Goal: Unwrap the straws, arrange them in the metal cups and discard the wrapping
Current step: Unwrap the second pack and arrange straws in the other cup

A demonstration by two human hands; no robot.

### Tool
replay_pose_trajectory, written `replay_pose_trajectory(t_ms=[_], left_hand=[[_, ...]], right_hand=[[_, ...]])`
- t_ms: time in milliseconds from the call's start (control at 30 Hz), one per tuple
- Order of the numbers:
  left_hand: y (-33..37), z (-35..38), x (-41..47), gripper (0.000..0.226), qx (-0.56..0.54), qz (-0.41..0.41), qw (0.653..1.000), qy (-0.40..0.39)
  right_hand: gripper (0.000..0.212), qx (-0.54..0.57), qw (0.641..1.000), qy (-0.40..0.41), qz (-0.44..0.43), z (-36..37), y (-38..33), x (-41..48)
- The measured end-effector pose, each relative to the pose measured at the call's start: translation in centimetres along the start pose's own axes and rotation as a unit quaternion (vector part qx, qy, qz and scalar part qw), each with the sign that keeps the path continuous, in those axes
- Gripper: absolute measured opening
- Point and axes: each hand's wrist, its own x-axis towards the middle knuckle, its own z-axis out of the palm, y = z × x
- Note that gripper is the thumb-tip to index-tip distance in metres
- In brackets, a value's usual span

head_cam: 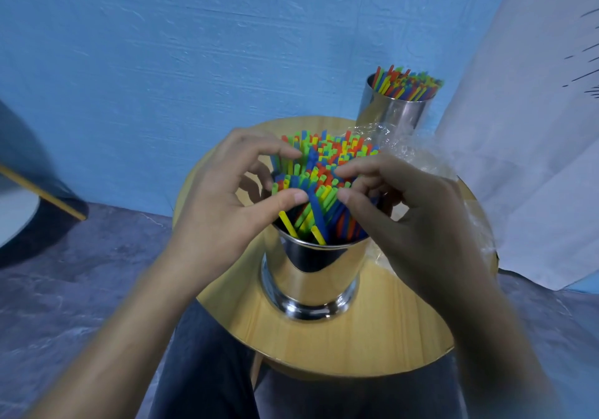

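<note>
A blue textured wall (194, 62) stood behind a small round wooden table (372, 337), with a white sheet (518, 159) hanging at the right and a grey floor (81, 289) below. Near the table's front stood a shiny metal cup (311, 276), upright and crammed with straws (324, 165) in red, green, yellow and blue, their tops fanned out above the rim. The left hand (220, 204) came in from the left, its thumb and curled fingers closed round the near-left part of the bunch. The right hand (415, 217) mirrored it from the other side, thumb and bent fingers pinching into the straw tops. At the table's far edge, well apart from the hands, a second metal cup (395, 110) stood upright holding more coloured straws (405, 83). Crumpled clear wrapping (418, 156) lay on the table just behind the right hand, between the two cups. The person's dark trousers (210, 370) showed beneath the table's front edge.
</note>
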Motion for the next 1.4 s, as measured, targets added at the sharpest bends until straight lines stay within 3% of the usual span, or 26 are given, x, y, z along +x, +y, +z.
replay_pose_trajectory(t_ms=[167,333,433,633,1000,1200,1400], left_hand=[[-0.6,0.0,0.0,0.022,0.020,-0.003,1.000,0.015],[-0.8,-0.1,0.2,0.038,0.039,-0.004,0.999,0.031],[-0.8,-0.1,0.4,0.036,0.046,-0.004,0.999,0.017],[-0.4,0.2,1.0,0.028,0.101,0.006,0.994,-0.028],[-0.2,0.0,1.8,0.023,0.108,-0.003,0.993,-0.052],[1.0,-0.2,2.4,0.016,0.083,-0.001,0.994,-0.073],[2.3,-0.5,3.2,0.008,0.020,0.000,0.997,-0.069]], right_hand=[[0.022,-0.012,1.000,-0.011,-0.005,0.0,-0.1,0.0],[0.018,-0.015,1.000,-0.001,-0.001,-0.1,-0.2,0.1],[0.017,-0.045,0.999,0.008,-0.006,-0.3,-0.4,0.6],[0.050,-0.184,0.982,-0.019,-0.035,0.2,-1.2,2.2],[0.017,-0.141,0.989,-0.044,-0.009,0.4,-1.2,2.9],[0.012,-0.091,0.995,-0.036,0.014,-0.1,-1.6,2.9],[0.016,-0.111,0.993,-0.036,0.026,-0.5,-1.3,2.3]])
